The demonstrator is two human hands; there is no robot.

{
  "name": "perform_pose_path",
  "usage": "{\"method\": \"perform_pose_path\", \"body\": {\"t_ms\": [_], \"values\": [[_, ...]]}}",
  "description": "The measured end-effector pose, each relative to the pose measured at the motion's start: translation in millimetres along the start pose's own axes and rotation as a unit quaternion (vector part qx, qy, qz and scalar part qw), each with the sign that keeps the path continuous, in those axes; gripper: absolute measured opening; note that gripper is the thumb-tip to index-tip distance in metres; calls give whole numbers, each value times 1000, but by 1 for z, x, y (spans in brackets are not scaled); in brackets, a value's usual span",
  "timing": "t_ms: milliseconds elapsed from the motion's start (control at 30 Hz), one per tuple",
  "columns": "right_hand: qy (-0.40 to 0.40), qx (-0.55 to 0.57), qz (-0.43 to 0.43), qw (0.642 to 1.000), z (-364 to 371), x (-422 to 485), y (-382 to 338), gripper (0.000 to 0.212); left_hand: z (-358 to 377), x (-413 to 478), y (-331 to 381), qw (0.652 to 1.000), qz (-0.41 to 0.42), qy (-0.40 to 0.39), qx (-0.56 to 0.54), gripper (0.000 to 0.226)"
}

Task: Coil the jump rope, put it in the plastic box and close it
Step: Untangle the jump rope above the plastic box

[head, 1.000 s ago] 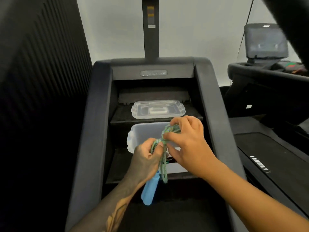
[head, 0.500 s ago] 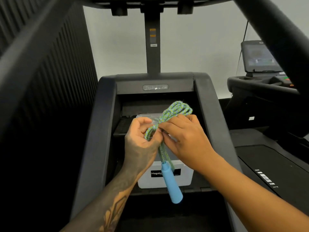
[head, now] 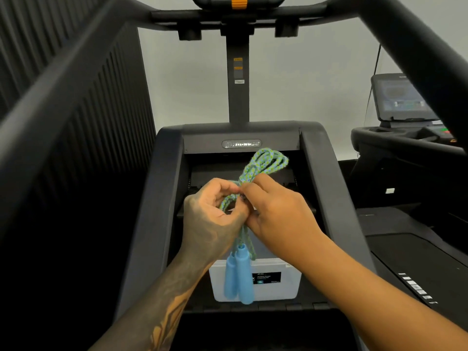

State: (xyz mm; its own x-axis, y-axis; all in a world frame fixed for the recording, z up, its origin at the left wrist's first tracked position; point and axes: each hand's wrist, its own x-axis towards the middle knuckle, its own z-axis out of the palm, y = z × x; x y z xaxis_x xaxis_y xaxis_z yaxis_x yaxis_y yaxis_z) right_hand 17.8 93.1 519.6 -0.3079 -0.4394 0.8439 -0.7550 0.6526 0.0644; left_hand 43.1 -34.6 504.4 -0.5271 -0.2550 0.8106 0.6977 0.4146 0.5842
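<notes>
The jump rope (head: 266,163) is a blue-green speckled cord bundled into loops that stick up above my hands. Its two light blue handles (head: 239,277) hang side by side below them. My left hand (head: 211,219) and my right hand (head: 281,214) meet at the middle of the bundle, both pinching the cord. The translucent white plastic box (head: 283,277) with a black label stands on a step of the machine, directly beneath the handles. Its lid is hidden behind my hands.
I stand at a black stair-climber machine with side walls (head: 157,211) left and right of the steps, a centre post (head: 238,79) and handlebars overhead. A ribbed dark wall is at the left. Another machine with a screen (head: 402,97) is at the right.
The view has tilted upward. Both hands lifted the rope bundle above the box, the loops now stand higher, and both handles hang together instead of one.
</notes>
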Motion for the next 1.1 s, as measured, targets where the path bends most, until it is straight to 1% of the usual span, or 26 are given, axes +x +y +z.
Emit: {"method": "perform_pose_path", "body": {"t_ms": [100, 200, 300, 367, 433, 467, 500, 533, 600, 633, 700, 733, 767, 833, 900, 967, 1000, 1033, 1067, 1100], "values": [[12, 13, -6, 1000, -2, 6, 2, 20, 0, 2, 2, 1000, -14, -1, -14, 9], [10, 29, -24, 999, -3, 9, 6, 19, 0, 6, 4, 997, -49, -15, -52, 14], [24, 50, -17, 998, 1, 8, 11, 19, 0, 7, 5, 995, -70, -23, -73, 18], [37, 120, 15, 992, 6, 6, 12, 15, 0, 7, 3, 994, -80, -15, -80, 17], [55, 207, 52, 975, 9, 6, 13, 12, -1, 8, 0, 992, -91, -6, -84, 17], [56, 226, 60, 971, 8, 6, 13, 10, -1, 7, 0, 992, -92, -6, -80, 18], [47, 229, 57, 971, 8, 5, 13, 7, -2, 6, -1, 994, -85, -9, -67, 18], [29, 205, 44, 977, 6, 4, 13, 5, -4, 6, -1, 997, -61, -16, -43, 18], [4, 69, -2, 998, 3, 5, 13, 10, -9, 8, -1, 999, 18, -43, 23, 19], [0, 20, -21, 1000, 1, 6, 12, 12, -12, 10, 0, 995, 58, -54, 52, 20], [-5, 9, -39, 999, -3, 10, 12, 11, -16, 13, 2, 988, 112, -64, 84, 20], [-5, 22, -43, 999, -5, 11, 12, 12, -17, 13, 1, 988, 114, -67, 77, 20], [-10, 42, -43, 998, -5, 12, 13, 12, -18, 12, 1, 992, 96, -70, 52, 20], [-15, 114, -21, 993, -3, 11, 14, 11, -18, 10, 0, 997, 12, -68, -30, 20], [-7, 216, 43, 975, 2, 7, 10, 9, -15, 7, 0, 994, -55, -46, -82, 21], [19, 293, 114, 949, 6, 4, 6, 9, -13, 6, 1, 990, -87, -40, -107, 20], [21, 303, 127, 944, 6, 3, 3, 9, -13, 5, 1, 989, -91, -39, -108, 19], [15, 296, 116, 948, 6, 3, 1, 8, -14, 4, 0, 990, -89, -39, -104, 18], [3, 258, 85, 962, 5, 3, -1, 6, -16, 3, -2, 991, -81, -40, -96, 18], [-2, 183, 42, 982, 4, 4, -2, 3, -19, 4, -3, 994, -59, -44, -77, 17]]}}
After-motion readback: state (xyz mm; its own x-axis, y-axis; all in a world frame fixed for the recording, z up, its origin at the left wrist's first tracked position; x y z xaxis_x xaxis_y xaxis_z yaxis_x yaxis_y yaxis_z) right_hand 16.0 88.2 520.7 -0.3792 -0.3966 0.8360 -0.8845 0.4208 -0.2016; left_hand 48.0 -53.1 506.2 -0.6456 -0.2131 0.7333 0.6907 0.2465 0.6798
